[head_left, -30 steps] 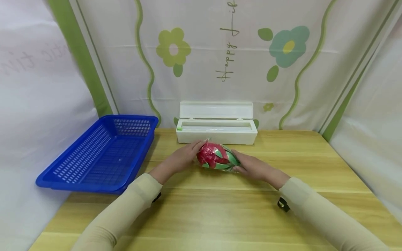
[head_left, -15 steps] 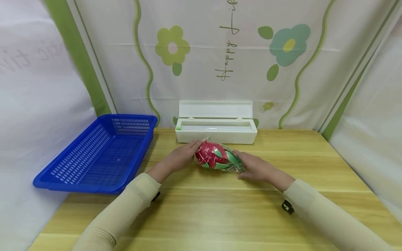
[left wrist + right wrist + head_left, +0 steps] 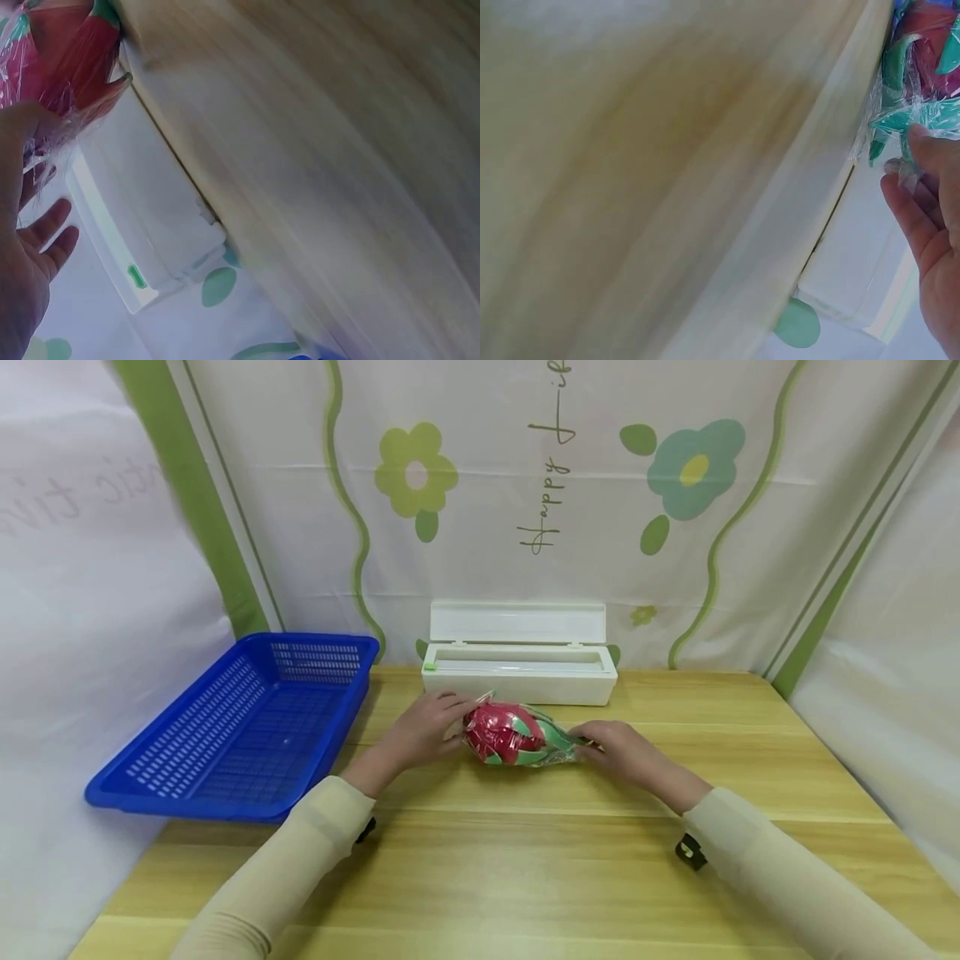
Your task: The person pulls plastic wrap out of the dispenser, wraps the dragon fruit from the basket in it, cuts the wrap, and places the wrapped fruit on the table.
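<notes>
A red dragon fruit (image 3: pixel 501 733) with green scales lies wrapped in clear plastic wrap (image 3: pixel 66 124) at the middle of the table, its long side running left to right. My left hand (image 3: pixel 424 728) is at the red end, where thumb and finger pinch the crinkled film; the other fingers are spread apart in the left wrist view. At the green, leafy end, my right hand (image 3: pixel 618 750) pinches the gathered film between thumb and fingers, beside the leaf tips (image 3: pixel 907 120). The film is drawn close over the fruit's skin.
Just behind the fruit stands a white wrap dispenser box (image 3: pixel 517 687), its lid (image 3: pixel 517 622) raised and a green slider (image 3: pixel 431 667) at its left. A blue plastic basket (image 3: pixel 262 743) stands at the left of the wooden table (image 3: pixel 525 877). A printed curtain (image 3: pixel 480 560) hangs behind.
My right hand has moved slightly right, from around the green end to pinching the film there. My left hand has shifted a little left at the red end.
</notes>
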Demonstrator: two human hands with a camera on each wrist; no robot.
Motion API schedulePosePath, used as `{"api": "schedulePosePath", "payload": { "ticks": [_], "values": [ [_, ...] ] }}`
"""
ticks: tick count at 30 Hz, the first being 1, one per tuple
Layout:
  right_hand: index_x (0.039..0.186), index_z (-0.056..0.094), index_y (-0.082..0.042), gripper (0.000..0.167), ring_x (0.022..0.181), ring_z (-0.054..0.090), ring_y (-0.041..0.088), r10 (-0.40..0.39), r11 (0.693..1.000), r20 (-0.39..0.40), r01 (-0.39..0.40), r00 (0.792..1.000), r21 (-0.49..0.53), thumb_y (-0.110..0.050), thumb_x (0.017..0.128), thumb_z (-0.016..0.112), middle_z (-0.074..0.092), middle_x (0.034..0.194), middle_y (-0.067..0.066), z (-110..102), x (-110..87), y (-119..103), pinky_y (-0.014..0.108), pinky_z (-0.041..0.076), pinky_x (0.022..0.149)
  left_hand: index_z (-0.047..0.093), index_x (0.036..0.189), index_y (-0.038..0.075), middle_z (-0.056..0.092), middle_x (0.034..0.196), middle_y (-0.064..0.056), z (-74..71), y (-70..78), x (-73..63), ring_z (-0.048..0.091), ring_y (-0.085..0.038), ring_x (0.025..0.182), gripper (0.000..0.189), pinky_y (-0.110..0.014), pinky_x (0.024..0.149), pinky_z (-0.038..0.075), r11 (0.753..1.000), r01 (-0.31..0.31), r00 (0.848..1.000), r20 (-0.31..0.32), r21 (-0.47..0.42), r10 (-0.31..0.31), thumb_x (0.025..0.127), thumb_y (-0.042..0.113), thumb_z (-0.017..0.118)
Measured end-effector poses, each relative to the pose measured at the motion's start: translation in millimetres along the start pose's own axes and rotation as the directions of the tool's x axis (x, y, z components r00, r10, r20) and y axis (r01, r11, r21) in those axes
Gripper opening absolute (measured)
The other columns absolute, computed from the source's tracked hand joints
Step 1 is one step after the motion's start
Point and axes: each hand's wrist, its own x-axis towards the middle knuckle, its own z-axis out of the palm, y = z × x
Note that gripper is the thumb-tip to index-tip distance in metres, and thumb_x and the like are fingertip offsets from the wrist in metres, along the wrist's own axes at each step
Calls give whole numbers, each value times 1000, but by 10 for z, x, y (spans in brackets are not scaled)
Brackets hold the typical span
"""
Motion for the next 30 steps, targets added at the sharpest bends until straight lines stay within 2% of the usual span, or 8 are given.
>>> {"api": "schedulePosePath", "payload": {
  "ticks": [8,14,20,26,30],
  "values": [
    [92,74,-10,13,83,68,14,-63,998,-37,62,997,-12,-2,82,76,72,90,-1,30,46,35,31,56,72,60,127,-2,67,115,-14,-28,6,-34,65,-24,103,48,-33,89,52,984,55,998,40,-170,-49,83,5,76],
    [85,74,-12,13,78,68,13,-54,998,-54,55,997,5,-1,80,77,72,84,-3,26,67,39,27,56,68,64,124,0,70,110,-11,-59,2,-51,67,-21,97,44,-30,85,53,977,83,996,47,-195,-75,81,1,77],
    [84,72,-12,12,77,67,12,-18,1000,-44,19,999,19,-1,81,76,71,83,-4,20,78,31,27,56,68,68,118,1,70,109,-11,-66,11,-67,68,-21,97,40,-27,83,54,973,104,994,37,-205,-99,80,4,78],
    [88,71,-11,11,78,66,11,-17,1000,-37,18,999,23,-2,82,76,70,86,-3,34,72,40,28,55,68,66,120,-2,70,110,-13,-63,14,-95,68,-20,89,37,-29,77,56,943,122,993,40,-309,-115,84,0,74],
    [90,70,-11,13,78,64,10,-8,999,-41,10,999,32,-3,82,75,69,87,-4,35,65,38,31,55,69,66,120,-1,70,107,-11,-58,15,-110,67,-16,86,34,-25,76,55,933,156,988,48,-324,-148,87,-2,70]
  ]
}}
